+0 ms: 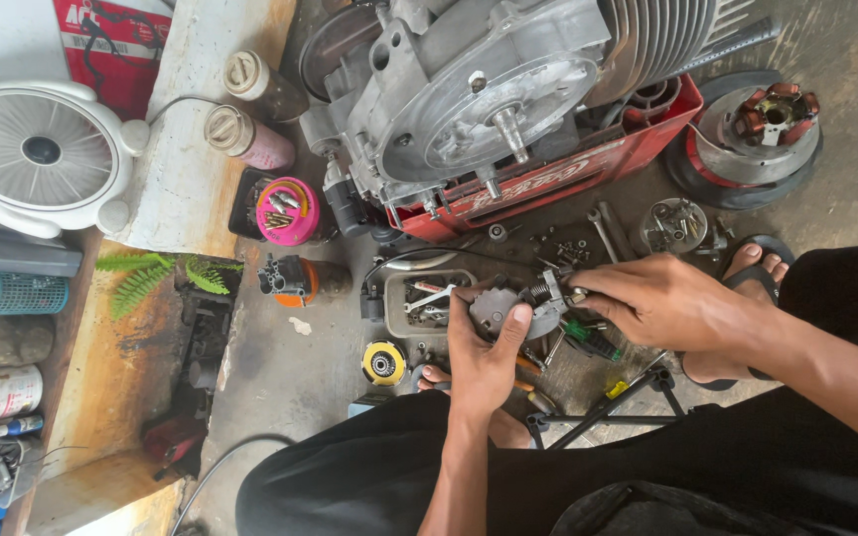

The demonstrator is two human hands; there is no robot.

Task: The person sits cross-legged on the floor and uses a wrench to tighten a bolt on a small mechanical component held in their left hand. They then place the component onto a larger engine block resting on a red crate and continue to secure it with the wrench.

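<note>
A: Where does the part sit?

B: The small metal part (508, 306) is held up in front of the red crate (548, 184), just below its near edge and above the tray (397, 298) of bits. The left hand (484, 357) cups it from beneath, thumb curled over its grey plate, fingers closed round it.

A: And the other hand?

B: The right hand (662, 303) comes in from the crate's right side, fingertips pinched narrow on the spring end of the part. Whether they grip a screw or the spring itself cannot be told.

A: How should the person do this well?

B: Probably by keeping the left hand steady as a vice and letting only the right fingertips work, with the part held over the tray so anything dropped lands there, not among the loose screws (568, 253) on the floor below the crate. The engine (479, 89) on the crate stays clear of the hands.
</note>
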